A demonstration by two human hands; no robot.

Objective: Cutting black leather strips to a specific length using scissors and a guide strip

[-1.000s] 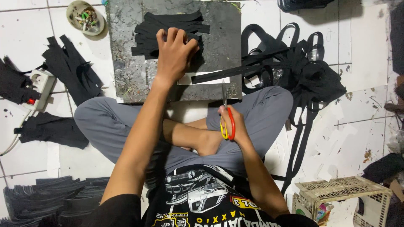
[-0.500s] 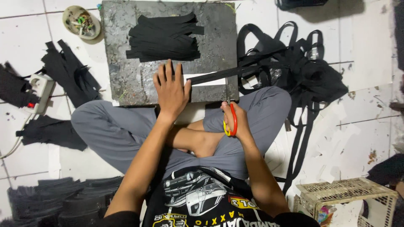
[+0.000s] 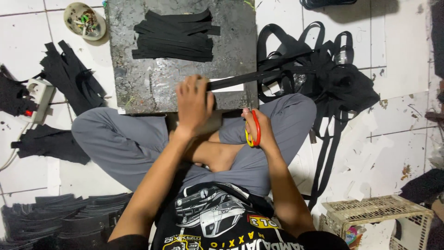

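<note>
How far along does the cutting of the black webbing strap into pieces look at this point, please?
Done: a stack of cut black strap pieces lies on the grey slab. In hand: the left hand pins the long black webbing strap to the slab, while the right hand holds red-handled scissors. Left: a tangled heap of uncut black webbing beside the slab.

no packages, labels, signs or screens in view.

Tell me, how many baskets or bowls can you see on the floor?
2: a round bowl of small bits at the top left beside the grey board, and a woven basket at the bottom right.
</note>
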